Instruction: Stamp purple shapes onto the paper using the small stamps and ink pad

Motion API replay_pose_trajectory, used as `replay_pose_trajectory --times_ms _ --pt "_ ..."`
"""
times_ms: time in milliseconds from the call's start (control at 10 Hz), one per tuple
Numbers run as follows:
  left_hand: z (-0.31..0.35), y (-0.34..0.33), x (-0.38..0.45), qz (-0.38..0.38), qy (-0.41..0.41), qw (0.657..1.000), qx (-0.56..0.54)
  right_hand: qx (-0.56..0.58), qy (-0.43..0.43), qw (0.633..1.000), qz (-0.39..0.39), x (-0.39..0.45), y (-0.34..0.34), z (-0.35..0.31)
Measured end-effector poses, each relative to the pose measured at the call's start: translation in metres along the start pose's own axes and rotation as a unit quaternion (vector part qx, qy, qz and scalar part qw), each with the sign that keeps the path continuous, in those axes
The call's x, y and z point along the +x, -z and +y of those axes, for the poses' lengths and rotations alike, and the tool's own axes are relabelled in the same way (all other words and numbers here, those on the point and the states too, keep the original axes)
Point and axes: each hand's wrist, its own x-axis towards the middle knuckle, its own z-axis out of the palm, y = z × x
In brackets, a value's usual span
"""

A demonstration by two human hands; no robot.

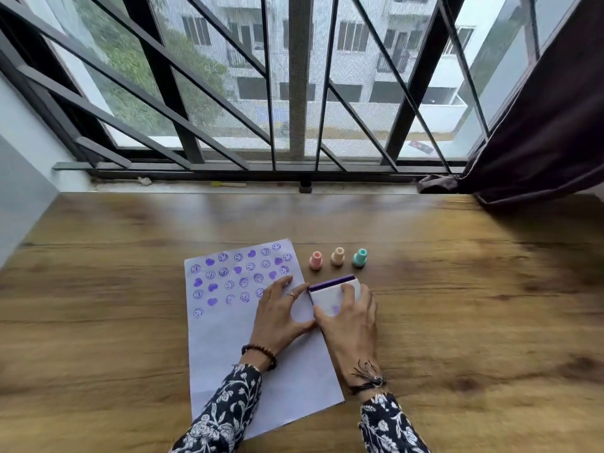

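Sleeves: dark floral fabric [228,410] at the bottom edge, nearest the lens, one on each forearm.
Wrists: dark bead bracelet [261,352] on the left; frayed thread band [369,379] on the right.
Right hand [351,318]: grip closed around the ink pad [330,294], thumb on its near white face, fingers wrapped over the far right side.
Left hand [281,315]: fingers spread and loose, clasping nothing; palm lying on the paper, thumb tip meeting the ink pad's left near corner; ring on one finger.
Ink pad: white case tilted, purple strip showing along its far edge; sits at the paper's right edge, whether lifted or resting on the desk cannot be told.
Paper [228,348]: white sheet lying flat on the desk, slightly skewed; upper part covered with purple smiley faces and solid hearts [212,301], lower part blank.
Stamps: three standing upright in a row just beyond the ink pad, off the paper — pink stamp [316,259], cream stamp [337,256], teal stamp [360,257].
Desk [474,305]: wood grain, running to a barred window [294,86]; dark curtain [549,132] at the right.
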Motion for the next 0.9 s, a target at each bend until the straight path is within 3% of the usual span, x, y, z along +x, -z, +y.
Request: replay_pose_trajectory --times_ms 500,700,800,900 --pt "-0.005 0.003 0.005 -0.026 -0.025 0.999 0.033 -0.038 0.000 0.999 0.005 0.010 -0.014 0.000" --pt "-0.002 0.002 0.004 -0.012 -0.023 0.998 0.048 -0.021 0.013 0.997 0.068 0.004 -0.013 0.011" --pt "-0.004 0.000 0.005 -0.016 -0.028 0.998 0.050 0.130 0.011 0.989 0.067 0.006 -0.014 0.025" --pt "-0.006 -0.003 0.008 -0.033 -0.027 0.998 0.054 0.280 -0.023 0.957 0.076 0.007 -0.012 0.036"
